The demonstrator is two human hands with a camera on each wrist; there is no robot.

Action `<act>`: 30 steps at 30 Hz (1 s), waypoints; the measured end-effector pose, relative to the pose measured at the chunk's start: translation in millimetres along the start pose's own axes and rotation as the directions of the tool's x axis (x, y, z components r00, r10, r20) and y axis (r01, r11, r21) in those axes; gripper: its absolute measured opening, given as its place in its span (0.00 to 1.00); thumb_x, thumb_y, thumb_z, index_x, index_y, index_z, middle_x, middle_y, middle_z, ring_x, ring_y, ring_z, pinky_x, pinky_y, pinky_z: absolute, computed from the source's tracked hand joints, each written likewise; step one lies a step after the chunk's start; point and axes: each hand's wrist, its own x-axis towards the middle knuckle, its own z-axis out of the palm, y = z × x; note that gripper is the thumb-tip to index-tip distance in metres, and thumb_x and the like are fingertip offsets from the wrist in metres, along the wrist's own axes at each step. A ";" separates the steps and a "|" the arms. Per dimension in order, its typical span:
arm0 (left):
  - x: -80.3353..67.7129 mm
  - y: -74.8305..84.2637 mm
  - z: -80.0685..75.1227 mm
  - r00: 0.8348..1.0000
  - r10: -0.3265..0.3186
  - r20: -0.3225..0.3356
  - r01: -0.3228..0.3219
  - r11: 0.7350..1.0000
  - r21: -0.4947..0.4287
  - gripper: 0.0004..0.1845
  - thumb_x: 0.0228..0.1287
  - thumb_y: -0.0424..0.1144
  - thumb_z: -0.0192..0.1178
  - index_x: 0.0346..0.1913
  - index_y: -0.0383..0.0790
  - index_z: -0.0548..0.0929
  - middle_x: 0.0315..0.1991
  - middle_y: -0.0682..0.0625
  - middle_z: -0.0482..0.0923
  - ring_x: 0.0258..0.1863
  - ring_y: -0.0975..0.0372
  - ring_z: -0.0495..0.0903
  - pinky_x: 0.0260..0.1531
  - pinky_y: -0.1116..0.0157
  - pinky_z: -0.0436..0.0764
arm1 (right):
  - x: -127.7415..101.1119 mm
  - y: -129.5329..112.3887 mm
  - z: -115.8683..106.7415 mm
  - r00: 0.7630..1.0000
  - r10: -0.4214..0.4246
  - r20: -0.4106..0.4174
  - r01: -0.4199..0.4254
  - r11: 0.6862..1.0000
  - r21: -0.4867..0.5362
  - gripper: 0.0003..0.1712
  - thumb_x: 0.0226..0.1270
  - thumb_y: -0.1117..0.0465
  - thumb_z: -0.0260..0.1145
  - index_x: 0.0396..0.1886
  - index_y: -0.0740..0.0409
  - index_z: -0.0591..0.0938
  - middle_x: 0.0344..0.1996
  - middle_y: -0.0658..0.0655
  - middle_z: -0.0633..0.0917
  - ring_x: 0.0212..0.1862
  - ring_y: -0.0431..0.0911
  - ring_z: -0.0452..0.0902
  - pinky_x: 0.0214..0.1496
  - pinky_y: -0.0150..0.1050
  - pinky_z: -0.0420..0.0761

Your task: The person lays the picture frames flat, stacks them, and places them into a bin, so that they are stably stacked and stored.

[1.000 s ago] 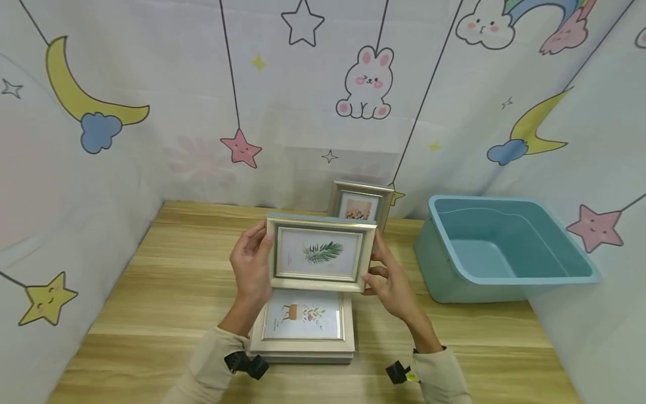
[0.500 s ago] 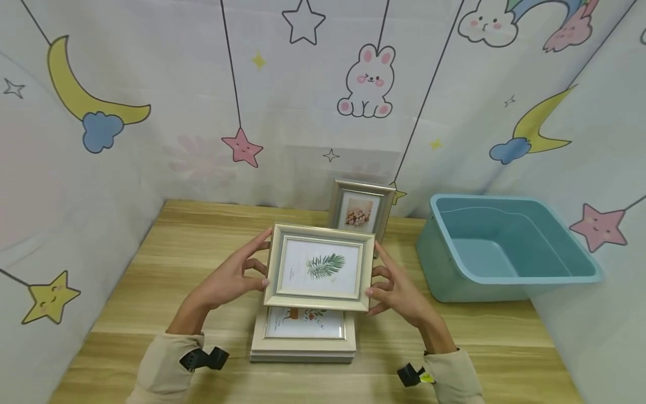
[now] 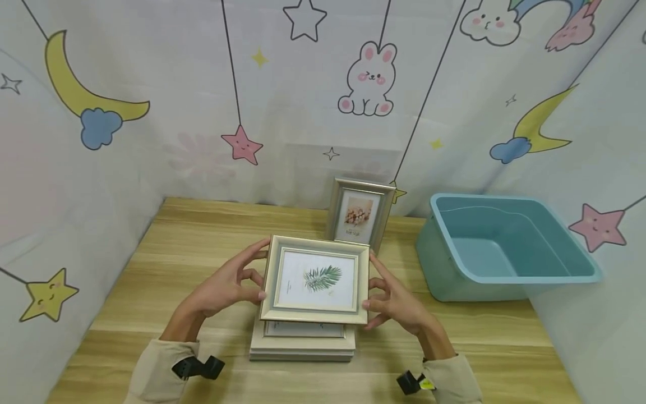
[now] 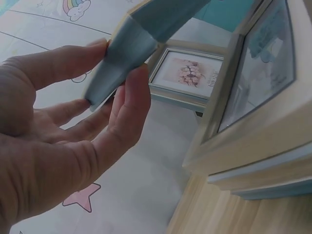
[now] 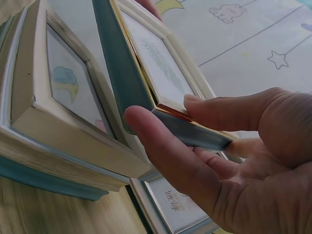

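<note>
Since the earlier views, the leaf-print frame (image 3: 315, 280) has come down toward you and lies flatter, covering more of the stack below. Your left hand (image 3: 227, 285) has swung wide of that stack.

Now your left hand pinches the frame's left side, fingers bent and closed only to its thickness; your right hand (image 3: 398, 300) matches it on the right, thumb at the front. Keep both pinches on the sides, thumbs off the glass, and keep the hands at one height so that neither corner drops first.

Just under the frame is the stack of frames (image 3: 303, 343), about midway between the left and right edges of the desk (image 3: 176, 258). Both wrist views show the leaf-print frame tilted and apart from it. If you lower it, level it first, square it to the stack's near side and leave your fingertips a way out.

Farther off, near the desk's far edge, the standing frame (image 3: 358, 216) rises just beyond; mind it with your far corners. The blue bin (image 3: 439, 264), by the far right corner, is well apart from your hands.
</note>
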 end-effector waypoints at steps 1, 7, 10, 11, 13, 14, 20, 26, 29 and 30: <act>-1.0 -0.7 0.4 1.000 -0.012 -0.002 0.012 1.000 -0.006 0.55 0.57 0.25 0.69 0.81 0.45 0.46 0.77 0.31 0.46 0.41 0.57 0.78 0.37 0.57 0.88 | 0.4 1.6 0.5 1.000 0.005 0.000 -0.005 1.000 -0.012 0.60 0.67 0.73 0.65 0.82 0.37 0.36 0.48 0.63 0.72 0.42 0.51 0.86 0.37 0.65 0.84; -9.6 -7.4 1.6 0.996 -0.082 -0.020 0.081 0.996 -0.040 0.55 0.55 0.24 0.68 0.81 0.41 0.46 0.77 0.29 0.45 0.40 0.58 0.77 0.37 0.55 0.88 | 5.2 9.4 6.4 0.999 0.022 -0.029 -0.026 0.987 -0.157 0.60 0.66 0.67 0.69 0.82 0.42 0.37 0.36 0.57 0.76 0.33 0.47 0.84 0.34 0.61 0.86; -13.2 -14.7 2.5 0.995 -0.097 -0.032 0.096 0.994 -0.044 0.55 0.54 0.22 0.68 0.80 0.38 0.46 0.76 0.27 0.44 0.40 0.59 0.77 0.37 0.55 0.88 | 7.0 13.2 11.1 0.999 0.019 -0.048 -0.029 0.975 -0.220 0.60 0.66 0.65 0.69 0.82 0.45 0.37 0.31 0.55 0.75 0.29 0.46 0.81 0.33 0.53 0.86; -14.0 -17.5 2.9 0.995 -0.097 -0.034 0.095 0.995 -0.041 0.55 0.54 0.22 0.68 0.80 0.37 0.46 0.76 0.26 0.44 0.40 0.59 0.77 0.37 0.56 0.88 | 7.1 14.7 12.9 0.998 0.018 -0.054 -0.030 0.972 -0.231 0.60 0.66 0.65 0.69 0.82 0.46 0.37 0.31 0.56 0.75 0.29 0.46 0.81 0.33 0.52 0.86; -15.1 -21.8 3.9 0.994 -0.102 -0.040 0.101 0.994 -0.032 0.54 0.53 0.22 0.68 0.80 0.36 0.47 0.76 0.26 0.45 0.40 0.59 0.78 0.37 0.57 0.88 | 6.6 16.7 16.9 0.997 0.027 -0.073 -0.044 0.967 -0.249 0.60 0.66 0.64 0.70 0.82 0.45 0.37 0.32 0.57 0.74 0.29 0.47 0.81 0.34 0.50 0.85; -15.7 -23.5 4.2 0.994 -0.106 -0.041 0.105 0.994 -0.028 0.54 0.53 0.22 0.68 0.80 0.35 0.47 0.76 0.26 0.45 0.41 0.59 0.77 0.37 0.58 0.88 | 6.3 17.8 18.8 0.996 0.031 -0.081 -0.051 0.966 -0.254 0.60 0.65 0.64 0.70 0.82 0.44 0.38 0.34 0.58 0.73 0.29 0.47 0.81 0.34 0.50 0.85; -21.7 -28.1 6.0 0.990 -0.133 -0.049 0.132 0.991 -0.026 0.53 0.54 0.21 0.68 0.79 0.34 0.48 0.75 0.26 0.46 0.43 0.55 0.77 0.38 0.55 0.88 | 5.5 21.6 26.2 0.992 0.031 -0.123 -0.070 0.943 -0.327 0.58 0.64 0.63 0.72 0.82 0.49 0.43 0.35 0.60 0.72 0.29 0.49 0.79 0.31 0.45 0.84; -22.9 -28.2 10.2 0.982 -0.173 -0.074 0.172 0.985 -0.023 0.51 0.54 0.20 0.67 0.79 0.33 0.50 0.75 0.29 0.49 0.45 0.54 0.76 0.38 0.56 0.88 | 6.7 25.9 28.4 0.986 0.027 -0.164 -0.084 0.931 -0.355 0.56 0.64 0.62 0.72 0.82 0.55 0.47 0.31 0.58 0.75 0.29 0.50 0.77 0.30 0.44 0.84; -23.4 -28.5 12.4 0.979 -0.185 -0.091 0.184 0.983 -0.020 0.51 0.54 0.19 0.67 0.78 0.33 0.51 0.74 0.29 0.50 0.45 0.53 0.76 0.37 0.58 0.88 | 7.5 28.5 29.2 0.984 0.030 -0.173 -0.092 0.928 -0.361 0.55 0.64 0.62 0.72 0.81 0.56 0.47 0.30 0.58 0.76 0.29 0.50 0.77 0.31 0.46 0.84; -23.6 -28.6 13.1 0.978 -0.186 -0.094 0.185 0.983 -0.020 0.51 0.54 0.19 0.67 0.78 0.33 0.51 0.74 0.29 0.50 0.45 0.53 0.76 0.37 0.59 0.88 | 7.7 28.9 29.3 0.984 0.030 -0.176 -0.094 0.925 -0.368 0.55 0.64 0.61 0.72 0.81 0.56 0.47 0.30 0.58 0.76 0.29 0.50 0.78 0.31 0.47 0.84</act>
